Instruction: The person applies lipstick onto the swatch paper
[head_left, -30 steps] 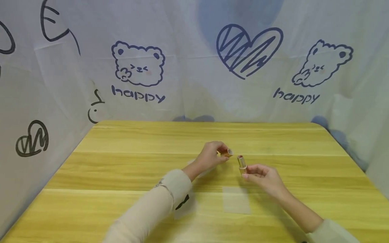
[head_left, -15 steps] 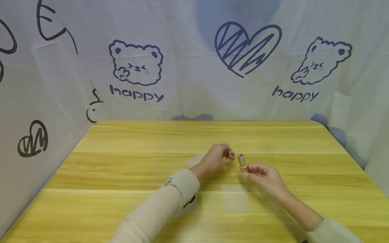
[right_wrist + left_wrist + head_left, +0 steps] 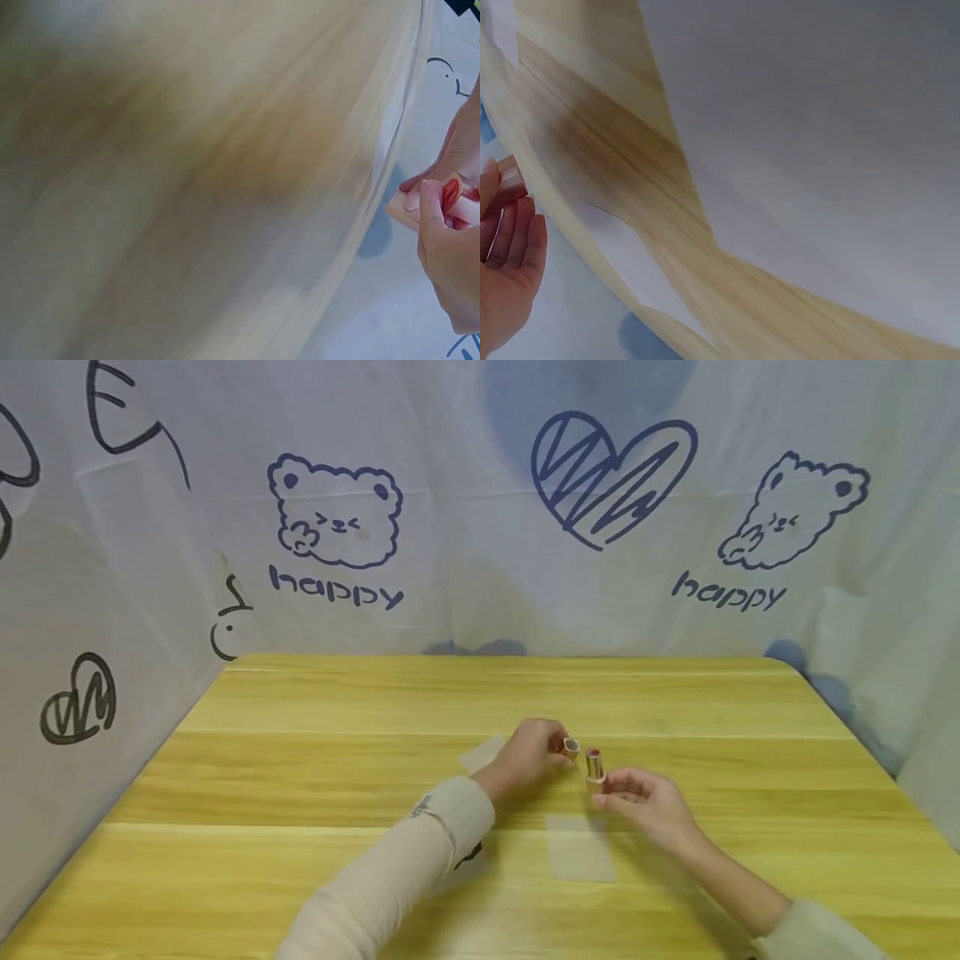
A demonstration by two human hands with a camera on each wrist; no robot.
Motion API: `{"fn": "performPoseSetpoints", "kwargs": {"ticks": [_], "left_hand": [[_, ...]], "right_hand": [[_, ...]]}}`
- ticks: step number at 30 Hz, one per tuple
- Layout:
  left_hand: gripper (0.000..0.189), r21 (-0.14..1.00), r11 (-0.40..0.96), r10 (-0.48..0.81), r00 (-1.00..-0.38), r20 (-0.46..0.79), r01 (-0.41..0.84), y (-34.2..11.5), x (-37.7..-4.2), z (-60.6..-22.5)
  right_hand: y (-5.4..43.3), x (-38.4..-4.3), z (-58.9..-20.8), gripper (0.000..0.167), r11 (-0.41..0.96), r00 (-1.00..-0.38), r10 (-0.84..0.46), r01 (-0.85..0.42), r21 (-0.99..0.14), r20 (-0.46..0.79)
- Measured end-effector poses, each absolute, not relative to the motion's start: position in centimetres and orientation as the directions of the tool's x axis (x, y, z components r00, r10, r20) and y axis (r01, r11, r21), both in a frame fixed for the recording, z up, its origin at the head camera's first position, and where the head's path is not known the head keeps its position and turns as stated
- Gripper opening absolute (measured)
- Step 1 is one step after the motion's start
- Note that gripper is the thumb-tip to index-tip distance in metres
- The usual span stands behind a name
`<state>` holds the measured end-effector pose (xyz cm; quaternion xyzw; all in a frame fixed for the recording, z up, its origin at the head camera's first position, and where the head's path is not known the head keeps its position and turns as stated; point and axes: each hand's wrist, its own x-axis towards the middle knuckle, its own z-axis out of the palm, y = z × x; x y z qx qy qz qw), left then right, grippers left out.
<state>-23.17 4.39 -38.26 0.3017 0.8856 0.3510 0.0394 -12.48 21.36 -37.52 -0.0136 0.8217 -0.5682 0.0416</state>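
Observation:
My left hand [image 3: 531, 750] pinches a lipstick cap [image 3: 572, 747] above the middle of the table, its hollow end facing right. Close by, my right hand [image 3: 651, 802] holds the base of an uncapped lipstick [image 3: 594, 765] between thumb and fingers. The lipstick stands nearly upright with its reddish tip showing, and a small gap separates it from the cap. In the left wrist view, the cap [image 3: 511, 178] sits between thumb and fingers at the left edge. A red round label [image 3: 451, 193] shows on the lipstick's bottom in the right wrist view.
Pale square sheets lie on the wooden table [image 3: 300, 760]: one sheet [image 3: 581, 850] in front of the hands, another sheet [image 3: 480, 753] behind the left wrist. A third sheet [image 3: 463, 873] with a black mark is partly hidden by the left sleeve. A drawn-on cloth [image 3: 480, 527] hangs behind.
Over the last second my left hand has shifted slightly right and down with the cap, which turned its opening more toward the camera. The lipstick has become a little more upright.

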Motion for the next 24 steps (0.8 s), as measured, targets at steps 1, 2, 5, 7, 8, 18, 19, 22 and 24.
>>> {"fn": "performPoseSetpoints", "kwargs": {"ticks": [1, 2, 5, 7, 8, 18, 19, 22, 24], "left_hand": [[0.019, 0.64, 0.573, 0.563, -0.813, 0.147, 0.512, 4.4, -23.2, -38.3], [0.018, 0.64, 0.573, 0.563, -0.814, 0.146, 0.511, 4.4, -23.3, -38.3], [0.017, 0.641, 0.585, 0.561, -0.819, 0.122, 0.496, 4.5, -23.3, -38.2], [0.016, 0.642, 0.598, 0.558, -0.824, 0.095, 0.48, 4.5, -23.4, -38.2], [0.016, 0.638, 0.605, 0.56, -0.824, 0.084, 0.476, 4.5, -23.4, -38.2], [0.016, 0.607, 0.615, 0.599, -0.799, 0.057, 0.504, 4.4, -23.0, -38.7], [0.016, 0.605, 0.616, 0.598, -0.799, 0.058, 0.504, 4.4, -23.0, -38.7], [0.016, 0.595, 0.629, 0.585, -0.808, 0.062, 0.501, 4.3, -23.0, -38.7], [0.017, 0.586, 0.64, 0.576, -0.815, 0.062, 0.497, 4.2, -23.0, -38.7]], "right_hand": [[21.3, -12.5, -37.5, 0.035, 0.35, -0.996, -0.07, 0.024, -0.936, -0.052], [21.2, -12.5, -37.6, 0.035, 0.348, -0.996, -0.07, 0.022, -0.937, -0.05], [21.0, -12.4, -37.6, 0.034, 0.347, -0.996, -0.068, 0.025, -0.937, -0.052], [20.9, -12.3, -37.6, 0.034, 0.348, -0.996, -0.071, 0.028, -0.937, -0.056], [20.9, -12.2, -37.5, 0.034, 0.343, -0.996, -0.074, 0.027, -0.939, -0.056], [20.7, -11.4, -37.5, 0.033, 0.317, -0.99, -0.13, 0.013, -0.948, -0.057], [20.7, -11.3, -37.5, 0.034, 0.316, -0.99, -0.131, 0.012, -0.949, -0.057], [20.6, -11.2, -37.5, 0.034, 0.307, -0.988, -0.145, 0.002, -0.952, -0.049], [20.5, -11.2, -37.6, 0.035, 0.307, -0.986, -0.16, -0.013, -0.952, -0.038]]}}
